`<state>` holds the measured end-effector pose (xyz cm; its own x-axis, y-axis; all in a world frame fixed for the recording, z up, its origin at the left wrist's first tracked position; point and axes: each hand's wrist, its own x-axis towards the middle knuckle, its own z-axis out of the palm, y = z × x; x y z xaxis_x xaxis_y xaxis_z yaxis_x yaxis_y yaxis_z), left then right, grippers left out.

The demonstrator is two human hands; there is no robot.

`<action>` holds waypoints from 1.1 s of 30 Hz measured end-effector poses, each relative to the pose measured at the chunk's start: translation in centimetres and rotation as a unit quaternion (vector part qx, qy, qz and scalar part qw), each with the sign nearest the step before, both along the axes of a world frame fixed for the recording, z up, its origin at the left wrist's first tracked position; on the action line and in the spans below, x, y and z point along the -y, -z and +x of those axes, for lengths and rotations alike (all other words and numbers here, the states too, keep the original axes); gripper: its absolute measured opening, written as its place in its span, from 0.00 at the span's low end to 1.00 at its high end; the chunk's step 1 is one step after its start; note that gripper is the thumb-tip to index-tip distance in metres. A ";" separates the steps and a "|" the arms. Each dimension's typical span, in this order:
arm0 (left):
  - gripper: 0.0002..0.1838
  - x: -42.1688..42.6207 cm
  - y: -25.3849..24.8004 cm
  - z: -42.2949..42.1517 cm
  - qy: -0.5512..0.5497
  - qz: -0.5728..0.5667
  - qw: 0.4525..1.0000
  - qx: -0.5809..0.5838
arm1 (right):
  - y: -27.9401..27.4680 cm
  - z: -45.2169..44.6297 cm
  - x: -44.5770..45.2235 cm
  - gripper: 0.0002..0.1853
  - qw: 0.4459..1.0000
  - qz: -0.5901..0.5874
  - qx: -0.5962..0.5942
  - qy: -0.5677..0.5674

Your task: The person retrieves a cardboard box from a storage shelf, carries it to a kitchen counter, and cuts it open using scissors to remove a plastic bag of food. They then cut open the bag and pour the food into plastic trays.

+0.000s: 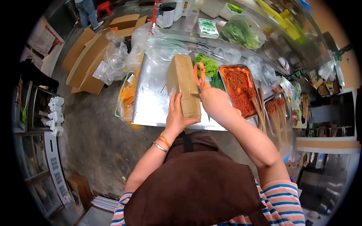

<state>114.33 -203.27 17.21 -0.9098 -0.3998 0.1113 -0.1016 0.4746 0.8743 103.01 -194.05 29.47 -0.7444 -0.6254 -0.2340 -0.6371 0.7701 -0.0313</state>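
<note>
A sealed brown cardboard box (180,75) stands on the metal table in front of me. My left hand (176,115) is wrapped round its near lower end, fingers on the left side and thumb along the bottom edge. Against the box's right side, my right hand (215,101) is closed on a pair of orange-handled scissors (202,71). One handle loop sticks up past my fist; the blades are mostly hidden. Green lettuce (206,64) lies just beyond the scissors. Right of my hand is a metal tray (221,77) of red, sauce-coated meat with skewers (256,105).
The metal table (149,101) ends close to my body. Silver scissors (203,49) and plastic bags (166,47) lie behind the box. A second skewer tray (277,107) stands right. Bagged greens (243,32) sit on the back shelf. Open cartons (88,62) stand left; a person (86,13) is beyond.
</note>
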 end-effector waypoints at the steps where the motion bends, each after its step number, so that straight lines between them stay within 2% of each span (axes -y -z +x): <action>1: 0.65 0.1 -0.1 -0.1 0.001 -0.009 1.000 -0.002 | -0.1 0.8 -0.3 0.09 1.000 0.017 0.012 0.004; 8: 0.69 1.6 0.0 -0.2 0.040 -0.022 0.999 0.006 | 0.2 4.7 -2.9 0.12 0.998 0.055 0.003 -0.030; 10: 0.69 4.3 -0.6 -0.7 0.160 0.033 0.984 0.064 | 0.5 4.7 -2.9 0.11 0.998 0.056 -0.026 -0.014; 11: 0.58 5.0 -1.3 -1.3 0.162 0.003 0.986 0.030 | 0.5 4.7 -3.1 0.11 0.998 0.054 -0.024 -0.013; 12: 0.58 5.2 -1.2 -2.7 0.162 0.002 0.986 0.033 | 0.5 4.7 -3.4 0.09 0.999 0.044 -0.025 -0.016; 14: 0.40 4.1 -0.7 -5.7 0.078 0.022 0.997 0.004 | 0.7 4.8 -3.4 0.06 0.999 0.034 -0.026 -0.022; 15: 0.40 3.0 -0.4 -6.1 0.077 0.023 0.997 0.005 | 1.0 5.0 -3.6 0.08 0.999 0.017 -0.026 -0.008; 17: 0.28 1.2 0.0 -6.6 0.003 -0.084 0.996 0.010 | 1.3 5.3 -4.1 0.09 1.000 0.001 -0.024 0.007; 27: 0.26 -0.9 -0.5 -7.3 0.036 -0.107 0.993 0.019 | 2.1 9.2 -7.4 0.08 0.995 -0.043 -0.015 0.091; 29: 0.26 -1.1 -1.3 -7.6 0.035 -0.123 0.990 0.064 | 2.5 9.7 -7.9 0.07 0.993 -0.051 -0.028 0.106; 33: 0.26 -0.3 -0.2 -7.4 0.036 -0.098 0.994 0.025 | 2.0 10.7 -8.3 0.08 0.992 -0.049 -0.010 0.117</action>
<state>106.88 -202.98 17.41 -0.9416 -0.3085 0.1347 -0.1024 0.6436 0.7584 113.75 -185.71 27.43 -0.8760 -0.4537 -0.1637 -0.4424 0.8910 -0.1021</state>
